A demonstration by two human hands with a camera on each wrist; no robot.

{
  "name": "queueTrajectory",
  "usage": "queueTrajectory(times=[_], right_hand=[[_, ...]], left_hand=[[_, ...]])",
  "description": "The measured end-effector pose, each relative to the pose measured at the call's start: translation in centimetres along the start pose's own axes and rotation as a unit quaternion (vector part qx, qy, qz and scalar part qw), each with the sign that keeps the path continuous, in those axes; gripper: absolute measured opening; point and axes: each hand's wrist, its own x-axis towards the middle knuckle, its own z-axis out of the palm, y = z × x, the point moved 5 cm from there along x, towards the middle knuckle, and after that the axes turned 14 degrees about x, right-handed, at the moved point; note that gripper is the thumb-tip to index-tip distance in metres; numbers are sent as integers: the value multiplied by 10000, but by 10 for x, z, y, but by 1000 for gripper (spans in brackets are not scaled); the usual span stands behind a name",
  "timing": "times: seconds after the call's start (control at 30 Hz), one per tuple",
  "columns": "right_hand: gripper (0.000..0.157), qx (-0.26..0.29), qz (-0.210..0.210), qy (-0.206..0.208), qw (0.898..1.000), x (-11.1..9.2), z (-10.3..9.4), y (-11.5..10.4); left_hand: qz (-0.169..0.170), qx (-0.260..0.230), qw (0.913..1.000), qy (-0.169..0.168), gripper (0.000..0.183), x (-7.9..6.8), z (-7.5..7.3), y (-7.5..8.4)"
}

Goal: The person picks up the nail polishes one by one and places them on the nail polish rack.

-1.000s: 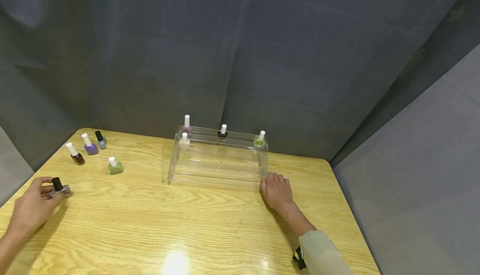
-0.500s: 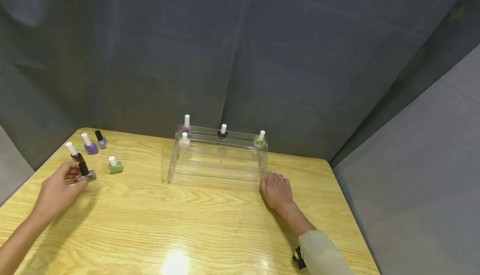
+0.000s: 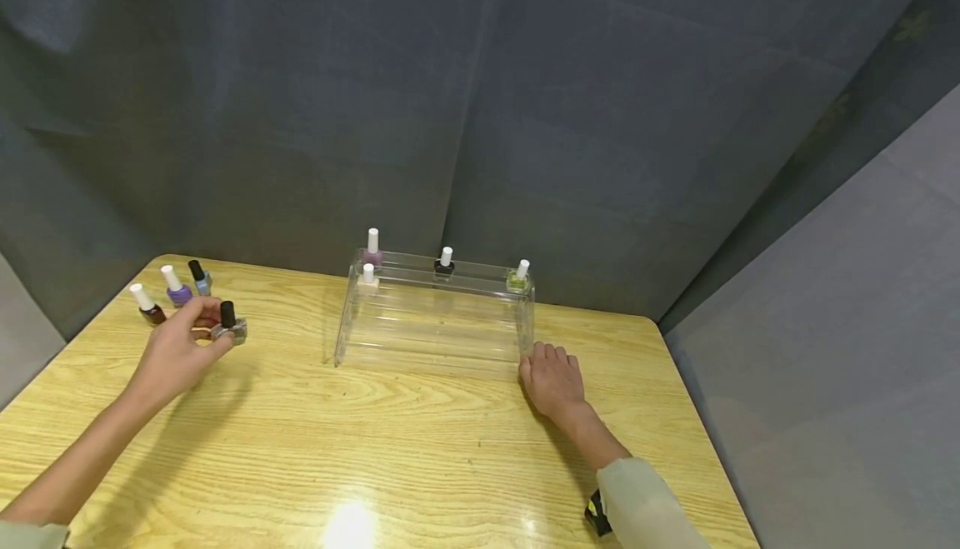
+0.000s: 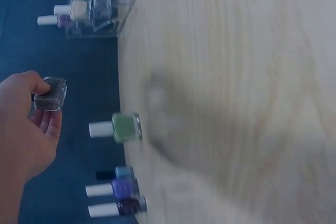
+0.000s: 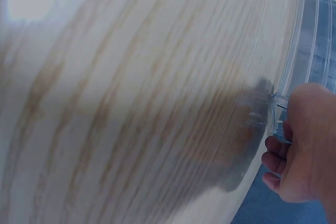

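Note:
My left hand (image 3: 176,353) pinches a nail polish bottle (image 3: 227,316) by its glass, between thumb and fingers, black cap up. In the left wrist view, that bottle (image 4: 51,97) looks dark and glittery. A green polish bottle (image 4: 124,127) with a white cap stands nearby; in the head view the held bottle and hand cover it. The right hand (image 3: 553,378) holds the front right corner of a clear stepped display rack (image 3: 435,341), its thumb against the corner and fingers curled at the side. Pink, black, yellow-green and cream bottles stand on the rack's upper steps.
At the table's far left stand a dark red bottle (image 3: 154,312), a purple bottle (image 3: 178,293) and a blue bottle (image 3: 202,284) with a black cap. A dark curtain (image 3: 300,116) hangs behind the wooden table (image 3: 390,457). A small black object (image 3: 597,517) is by the right sleeve.
My left hand has carried the black-capped polish bottle right and farther across the table, past the dark red bottle to over the green one. The right hand stays at the rack.

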Motion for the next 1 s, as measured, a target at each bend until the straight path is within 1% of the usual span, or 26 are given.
queueTrajectory(times=[0.17, 0.3, 0.43, 0.63, 0.8, 1.0], right_hand=[[32, -12, -20, -4, 10000, 0, -3, -3], [31, 28, 2, 6, 10000, -1, -8, -10], [31, -75, 41, 7, 10000, -1, -9, -11], [31, -79, 39, 26, 10000, -2, -10, -11], [31, -66, 85, 10, 9999, -2, -11, -11], [32, -99, -98, 156, 9998, -2, -7, -7]], left_hand=[[153, -209, 9996, -65, 37, 9, 11, 20], [247, -249, 9992, -212, 38, 15, 19, 35], [372, -276, 9982, -390, 38, 23, 30, 49], [503, -464, 9956, -638, 37, 39, 52, 71], [646, -738, 9912, -891, 36, 53, 72, 91], [773, -1033, 9868, -982, 36, 67, 92, 109]])
